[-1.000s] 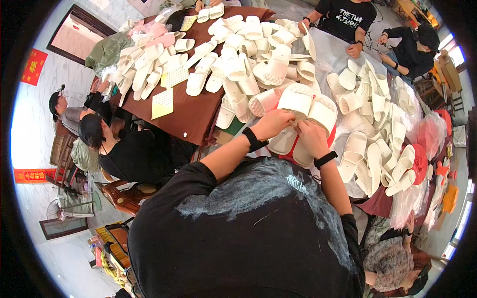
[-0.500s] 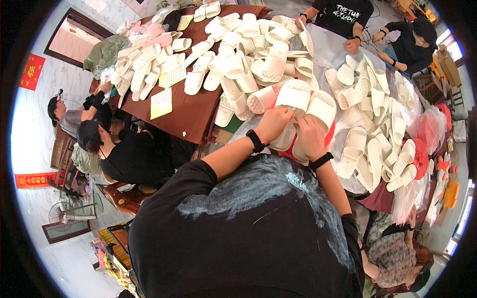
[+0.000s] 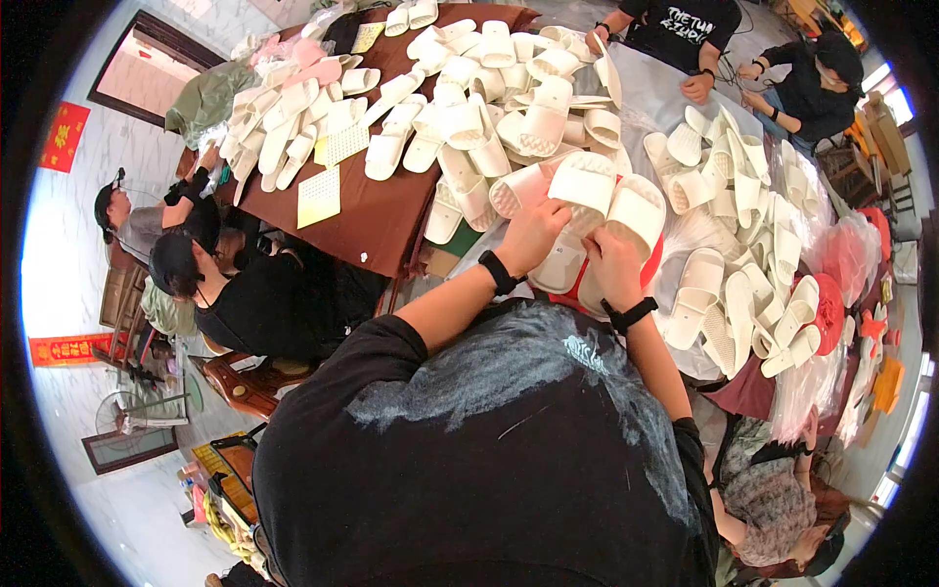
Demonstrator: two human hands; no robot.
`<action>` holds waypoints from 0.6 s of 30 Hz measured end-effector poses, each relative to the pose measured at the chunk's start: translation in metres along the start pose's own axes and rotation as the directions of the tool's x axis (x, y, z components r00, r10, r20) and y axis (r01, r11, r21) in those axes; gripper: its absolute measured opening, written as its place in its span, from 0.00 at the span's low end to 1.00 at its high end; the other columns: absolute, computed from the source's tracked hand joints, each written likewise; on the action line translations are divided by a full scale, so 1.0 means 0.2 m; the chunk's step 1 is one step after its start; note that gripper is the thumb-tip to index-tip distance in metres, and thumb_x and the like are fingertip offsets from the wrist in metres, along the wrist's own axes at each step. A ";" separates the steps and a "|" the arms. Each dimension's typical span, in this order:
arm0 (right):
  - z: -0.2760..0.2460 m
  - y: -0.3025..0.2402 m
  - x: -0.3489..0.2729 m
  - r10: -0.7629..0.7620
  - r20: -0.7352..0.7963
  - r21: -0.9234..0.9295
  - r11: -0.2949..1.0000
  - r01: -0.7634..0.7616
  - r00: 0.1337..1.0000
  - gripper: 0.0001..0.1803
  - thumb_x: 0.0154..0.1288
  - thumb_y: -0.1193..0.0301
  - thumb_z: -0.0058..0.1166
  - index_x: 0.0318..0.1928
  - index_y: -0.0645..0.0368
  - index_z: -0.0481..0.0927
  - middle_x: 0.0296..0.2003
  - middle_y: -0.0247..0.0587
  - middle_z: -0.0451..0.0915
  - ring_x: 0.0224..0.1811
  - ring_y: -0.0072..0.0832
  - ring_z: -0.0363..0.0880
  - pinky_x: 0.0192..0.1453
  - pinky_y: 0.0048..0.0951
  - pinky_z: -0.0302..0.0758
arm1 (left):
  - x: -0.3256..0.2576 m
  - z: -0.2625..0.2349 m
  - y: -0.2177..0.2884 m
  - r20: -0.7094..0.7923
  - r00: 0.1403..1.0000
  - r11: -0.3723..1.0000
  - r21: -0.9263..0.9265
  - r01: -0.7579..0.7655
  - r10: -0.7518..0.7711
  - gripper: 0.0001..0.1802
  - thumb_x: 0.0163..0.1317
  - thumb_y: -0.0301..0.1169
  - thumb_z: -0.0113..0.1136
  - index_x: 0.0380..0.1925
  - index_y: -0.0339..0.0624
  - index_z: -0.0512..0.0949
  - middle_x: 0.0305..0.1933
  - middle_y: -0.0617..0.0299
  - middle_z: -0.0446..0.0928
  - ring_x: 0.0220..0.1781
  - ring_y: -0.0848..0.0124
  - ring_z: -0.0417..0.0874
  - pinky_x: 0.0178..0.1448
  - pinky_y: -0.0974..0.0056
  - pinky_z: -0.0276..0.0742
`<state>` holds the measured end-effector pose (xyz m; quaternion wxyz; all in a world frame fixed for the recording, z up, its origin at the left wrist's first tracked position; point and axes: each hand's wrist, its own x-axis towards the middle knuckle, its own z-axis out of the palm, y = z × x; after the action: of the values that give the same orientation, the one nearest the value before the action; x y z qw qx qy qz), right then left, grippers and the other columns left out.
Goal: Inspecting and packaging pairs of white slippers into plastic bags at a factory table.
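Note:
A pair of cream slippers lies in front of me, the left slipper [image 3: 584, 186] and the right slipper [image 3: 638, 210] side by side with toes pointing away. Something red [image 3: 653, 262] shows beneath them. My left hand [image 3: 533, 238] is at the left slipper's strap, its fingers pinched against the near edge; whatever they grip is too small to make out. Close by, my right hand [image 3: 616, 264] rests over the inner side of the right slipper with bent, closed fingers. Its fingertips sit between the two slippers, and what they hold is hidden. Dark bands circle both wrists.
Heaps of cream slippers [image 3: 460, 122] cover the brown-covered table [image 3: 391, 220] ahead, with more slippers [image 3: 729, 303] at right. Yellow-edged dotted sheets [image 3: 319, 199] lie left. Clear plastic bags [image 3: 843, 249] are at right. Several people sit or stand around, including a person in black [image 3: 264, 303].
My left hand has shifted slightly left and up, away from my right hand, toward the left slipper's strap. My right hand has barely moved. The whole view has tilted a little.

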<state>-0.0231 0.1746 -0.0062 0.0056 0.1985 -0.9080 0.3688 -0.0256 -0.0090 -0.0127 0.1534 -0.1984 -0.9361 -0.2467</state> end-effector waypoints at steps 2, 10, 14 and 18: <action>0.00 0.01 0.00 -0.004 0.021 -0.029 1.000 0.005 1.000 0.07 0.61 0.69 0.54 0.32 0.61 0.78 0.28 0.51 0.79 0.32 0.48 0.78 0.37 0.44 0.73 | 0.00 -0.02 0.02 -0.038 0.999 1.000 -0.021 -0.008 0.007 0.06 0.52 0.24 0.53 0.30 0.37 0.76 0.36 0.56 0.77 0.41 0.58 0.80 0.40 0.58 0.78; -0.01 0.02 -0.01 -0.018 0.039 -0.091 0.996 0.021 0.999 0.08 0.61 0.68 0.53 0.31 0.61 0.77 0.27 0.51 0.78 0.33 0.48 0.78 0.37 0.45 0.73 | -0.01 -0.02 -0.01 -0.046 0.989 0.986 -0.089 -0.143 0.140 0.09 0.52 0.23 0.55 0.34 0.37 0.77 0.39 0.58 0.77 0.42 0.59 0.80 0.41 0.60 0.77; -0.03 0.01 -0.02 0.026 0.026 -0.147 0.989 -0.022 0.999 0.09 0.61 0.67 0.53 0.31 0.60 0.78 0.27 0.52 0.78 0.33 0.48 0.79 0.36 0.46 0.73 | -0.02 -0.04 -0.01 -0.028 0.998 0.982 -0.179 -0.063 0.059 0.10 0.53 0.22 0.55 0.37 0.39 0.78 0.40 0.56 0.79 0.40 0.58 0.81 0.40 0.58 0.77; -0.02 0.05 -0.02 0.047 -0.013 -0.200 0.979 -0.049 0.999 0.09 0.61 0.67 0.54 0.31 0.60 0.78 0.26 0.51 0.78 0.31 0.48 0.78 0.35 0.45 0.72 | 0.02 -0.06 -0.07 -0.065 0.990 0.971 -0.214 0.111 -0.127 0.11 0.56 0.24 0.55 0.40 0.40 0.79 0.37 0.52 0.80 0.40 0.54 0.81 0.41 0.56 0.78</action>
<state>-0.0245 0.1853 -0.0097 0.0204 0.1734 -0.9450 0.2765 -0.0339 -0.0260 -0.0066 0.1533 -0.1470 -0.9084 -0.3602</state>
